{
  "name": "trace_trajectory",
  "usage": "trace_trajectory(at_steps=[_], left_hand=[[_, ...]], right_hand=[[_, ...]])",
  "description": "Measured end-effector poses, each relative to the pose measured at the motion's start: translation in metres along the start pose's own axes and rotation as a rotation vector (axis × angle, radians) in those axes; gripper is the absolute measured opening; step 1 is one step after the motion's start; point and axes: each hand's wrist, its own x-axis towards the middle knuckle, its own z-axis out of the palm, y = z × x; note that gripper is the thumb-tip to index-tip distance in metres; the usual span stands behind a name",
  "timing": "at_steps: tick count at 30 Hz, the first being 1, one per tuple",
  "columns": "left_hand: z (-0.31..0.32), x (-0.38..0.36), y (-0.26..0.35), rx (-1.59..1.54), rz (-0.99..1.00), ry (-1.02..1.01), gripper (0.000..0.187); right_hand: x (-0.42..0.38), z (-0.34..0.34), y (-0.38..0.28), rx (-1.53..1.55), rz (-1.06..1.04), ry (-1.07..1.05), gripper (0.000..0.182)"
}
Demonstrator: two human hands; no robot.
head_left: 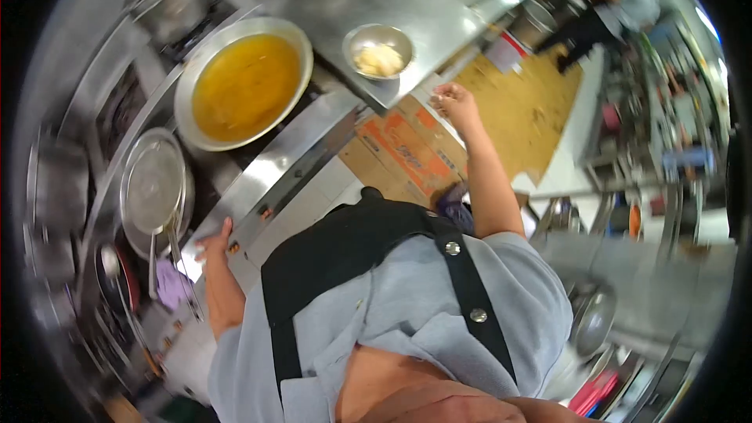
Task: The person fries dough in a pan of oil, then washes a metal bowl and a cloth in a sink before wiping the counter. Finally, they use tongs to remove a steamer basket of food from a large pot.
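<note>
My left hand [215, 246] is beside the metal front edge of the stove, its thumb raised and its fingers apart, holding nothing I can see. Close to it are the handles of a round mesh strainer [153, 188], which rests over a pan. My right hand [456, 103] is in the air past the steel counter's corner, fingers loosely curled with pale specks at the tips. Nearest to it on the counter stands a small metal bowl [379, 30] with pale yellowish pieces of food [379, 60]. A wide pan [307, 55] of yellow-orange liquid [247, 88] sits on the stove.
Flattened cardboard [407, 145] covers the floor below the counter. Another person [615, 12] stands at the far right near a large pot [534, 22]. A red wok [117, 278] and a purple cloth [174, 283] lie at left. Shelves with kitchenware line the right side.
</note>
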Motion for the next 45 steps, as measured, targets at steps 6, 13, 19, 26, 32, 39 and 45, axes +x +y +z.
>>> trace_trajectory(at_steps=[6, 13, 19, 26, 32, 39, 45], left_hand=[[0.022, -0.016, -0.007, -0.109, -0.017, 0.305, 0.141], [0.002, -0.095, -0.017, -0.185, 0.195, 0.226, 0.128], [-0.003, -0.126, -0.021, -0.211, 0.225, 0.356, 0.107], [0.039, -0.106, 0.009, -0.153, 0.795, 0.811, 0.051], [0.149, -0.267, 0.106, -0.131, 1.786, -0.185, 0.019], [0.173, -0.673, 0.069, 0.476, 2.206, -0.798, 0.022], [0.314, -0.852, 0.051, 0.800, 2.571, -0.731, 0.044]], right_hand=[[-0.106, -0.012, 0.075, 0.662, 0.115, 0.094, 0.017], [-0.242, -0.023, 0.051, 0.868, 0.164, 0.248, 0.014], [-0.334, -0.109, 0.049, 0.888, 0.006, 0.490, 0.009], [-0.405, -0.151, 0.062, 0.972, -0.012, 0.603, 0.008], [-0.442, -0.150, 0.148, 0.847, 0.183, 0.563, 0.014], [-0.491, -0.191, 0.177, 0.981, 0.223, 0.594, 0.006], [-0.520, -0.219, 0.213, 0.956, 0.298, 0.686, 0.008]])
